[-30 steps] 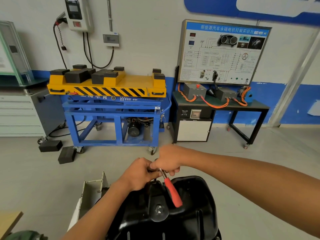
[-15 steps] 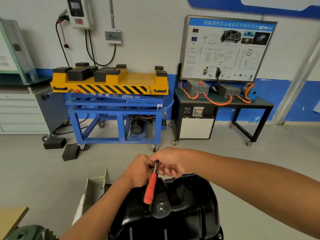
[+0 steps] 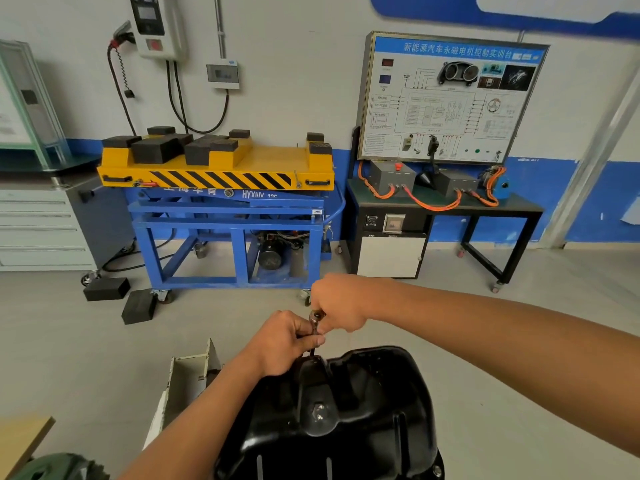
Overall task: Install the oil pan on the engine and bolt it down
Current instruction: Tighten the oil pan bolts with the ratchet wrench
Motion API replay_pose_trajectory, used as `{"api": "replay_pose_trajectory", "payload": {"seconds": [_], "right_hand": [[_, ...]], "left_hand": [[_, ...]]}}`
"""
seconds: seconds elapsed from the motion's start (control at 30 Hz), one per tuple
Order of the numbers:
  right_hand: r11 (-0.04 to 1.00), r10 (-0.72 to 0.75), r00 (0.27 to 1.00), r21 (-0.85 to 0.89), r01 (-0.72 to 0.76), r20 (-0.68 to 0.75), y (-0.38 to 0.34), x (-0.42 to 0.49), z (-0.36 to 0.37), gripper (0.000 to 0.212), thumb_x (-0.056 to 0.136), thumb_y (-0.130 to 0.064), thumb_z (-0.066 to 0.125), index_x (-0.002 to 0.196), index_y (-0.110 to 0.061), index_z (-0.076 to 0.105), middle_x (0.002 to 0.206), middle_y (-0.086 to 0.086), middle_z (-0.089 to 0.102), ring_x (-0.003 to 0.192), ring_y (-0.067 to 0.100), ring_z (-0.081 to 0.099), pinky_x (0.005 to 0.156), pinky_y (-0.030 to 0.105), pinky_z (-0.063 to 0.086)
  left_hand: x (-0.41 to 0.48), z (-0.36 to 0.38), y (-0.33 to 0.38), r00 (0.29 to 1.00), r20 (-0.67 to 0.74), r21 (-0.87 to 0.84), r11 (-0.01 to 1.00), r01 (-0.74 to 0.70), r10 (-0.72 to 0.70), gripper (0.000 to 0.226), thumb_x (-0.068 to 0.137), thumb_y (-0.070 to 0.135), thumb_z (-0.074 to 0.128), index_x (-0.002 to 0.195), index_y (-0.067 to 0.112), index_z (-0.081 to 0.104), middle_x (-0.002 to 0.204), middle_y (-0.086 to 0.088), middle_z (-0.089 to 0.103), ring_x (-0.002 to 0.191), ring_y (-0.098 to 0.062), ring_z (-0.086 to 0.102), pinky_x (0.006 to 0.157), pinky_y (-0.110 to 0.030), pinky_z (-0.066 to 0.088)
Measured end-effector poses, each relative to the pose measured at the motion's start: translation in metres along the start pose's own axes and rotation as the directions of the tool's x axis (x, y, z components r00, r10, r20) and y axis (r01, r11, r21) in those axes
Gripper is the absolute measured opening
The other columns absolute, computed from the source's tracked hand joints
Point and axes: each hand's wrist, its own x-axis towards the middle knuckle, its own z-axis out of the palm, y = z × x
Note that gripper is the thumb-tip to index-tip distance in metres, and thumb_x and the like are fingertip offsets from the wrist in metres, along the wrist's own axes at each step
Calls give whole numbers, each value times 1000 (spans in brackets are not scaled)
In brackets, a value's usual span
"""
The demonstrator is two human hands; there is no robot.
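A glossy black oil pan (image 3: 363, 410) lies bottom-up at the lower middle, with a drain plug (image 3: 319, 410) on its raised hump. At the pan's far edge my left hand (image 3: 282, 342) pinches the dark extension shaft of a ratchet wrench (image 3: 315, 318) just above the flange. My right hand (image 3: 341, 303) grips the ratchet's head from above. The red handle is hidden behind my right hand. The bolt under the socket is not visible.
A white metal bracket (image 3: 188, 372) stands left of the pan. Across the floor are a blue lift cart with a yellow top (image 3: 221, 174), two black blocks (image 3: 107, 289) and a black trainer bench (image 3: 446, 209). A grey drawer cabinet (image 3: 38, 230) stands far left.
The red handle swung from right of the pan to the left, then out of sight behind my right hand. Both hands stayed at the pan's far edge.
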Motion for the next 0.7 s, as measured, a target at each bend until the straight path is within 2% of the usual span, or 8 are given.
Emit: {"api": "replay_pose_trajectory", "payload": {"seconds": [0.1,0.17,0.27,0.33,0.47,0.53,0.63,0.7], "right_hand": [[981,-134,989,-147,123,-70,4,-1,2,3,95,-12,61,95,-10,63,74,2,50,79,26,54,66,39,47],[970,-185,978,-180,165,-96,5,-2,5,15,89,3,56,90,-12,57,71,2,44,72,26,50,64,41,45],[959,-221,970,-204,199,-95,5,-2,9,24,85,9,53,98,-11,59,88,10,57,75,29,58,67,46,51],[953,-249,964,-201,227,-92,6,-3,10,26,85,9,53,102,-9,60,99,11,60,82,29,60,71,48,52],[956,-254,966,-160,244,-45,8,-4,12,18,94,0,53,110,-7,56,111,10,56,87,27,57,77,46,50],[958,-232,973,-175,227,-7,7,-4,11,10,99,-10,53,108,-6,55,107,13,58,83,28,59,75,46,51],[953,-173,985,-252,171,14,2,-3,7,14,102,-17,51,105,-5,57,96,14,61,64,22,51,55,38,41],[954,-142,990,-268,134,-9,-1,-4,6,18,103,-22,50,99,-7,59,85,8,56,66,22,50,58,37,44]], "left_hand": [[0,0,0,1000,9,1,1000,-7,7,33,90,18,75,63,0,66,67,-20,64,61,-13,47,63,-34,47],[0,0,0,1000,1,-15,1000,-21,21,34,90,18,74,66,-4,66,72,-23,66,63,-14,51,67,-34,49],[0,0,0,1000,4,-11,1000,-22,23,32,90,18,74,70,-6,69,67,-17,65,60,-9,51,63,-24,47],[-1,1,0,1000,6,-13,1000,-26,26,31,90,18,74,71,-7,69,63,-14,61,56,-6,48,61,-17,44],[0,1,-3,1000,3,-48,999,-23,24,33,91,17,74,68,-6,66,63,-20,59,57,-12,45,61,-24,44],[1,1,-3,1000,13,-50,999,-14,15,33,91,17,74,65,-1,65,56,-11,53,55,-11,42,59,-22,41],[0,1,-3,1000,23,-47,999,2,-1,33,91,19,74,62,5,65,56,-1,49,55,-11,39,58,-22,39],[0,1,-2,1000,23,-49,999,1,0,31,91,19,73,60,18,69,55,3,50,54,-10,39,57,-21,38]]}}
